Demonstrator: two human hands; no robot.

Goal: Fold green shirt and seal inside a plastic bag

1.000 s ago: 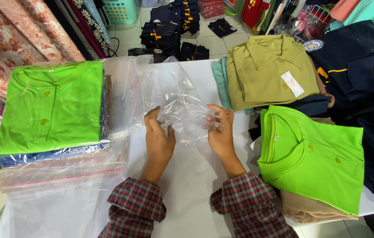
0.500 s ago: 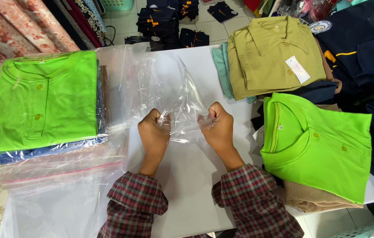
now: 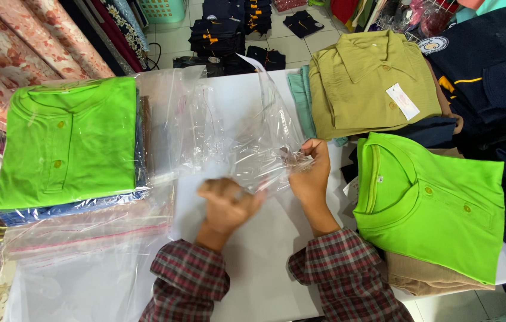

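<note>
We hold 1 thin clear plastic bag (image 3: 253,137) above the white table (image 3: 265,274). Our right hand (image 3: 311,173) pinches its edge tight. Our left hand (image 3: 226,206) is blurry, so we cannot tell its grip. The bag could slip or tear if we tug hard.

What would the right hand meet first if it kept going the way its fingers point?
Probably only more of the clear plastic bag that the right hand already pinches; past it lies bare white table. Depth is hard to judge from above.
</note>
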